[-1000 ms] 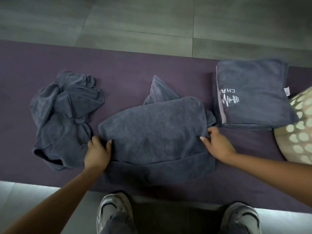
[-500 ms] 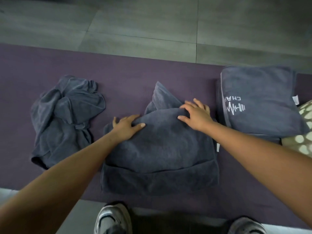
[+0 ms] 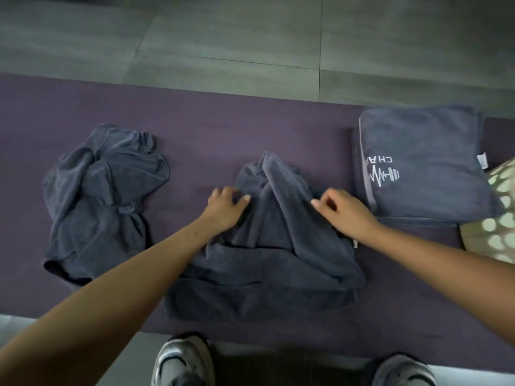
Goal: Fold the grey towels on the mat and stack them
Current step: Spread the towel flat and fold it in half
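A partly folded grey towel (image 3: 267, 263) lies in the middle of the purple mat (image 3: 211, 140), bunched into a ridge at its far edge. My left hand (image 3: 225, 207) grips the far left part of that ridge with curled fingers. My right hand (image 3: 345, 213) pinches the far right part of the same towel. A crumpled grey towel (image 3: 103, 196) sits on the mat to the left. A stack of folded grey towels (image 3: 426, 165) with a white logo lies at the right end.
Grey floor tiles (image 3: 250, 43) run beyond the mat. A pale spotted cushion-like object (image 3: 498, 218) touches the stack at the right edge. My two shoes (image 3: 184, 360) stand at the mat's near edge.
Both hands went from the towel's near edge to its far edge. The fingers, flat half a second ago, now grip the cloth and it has bunched up between them.
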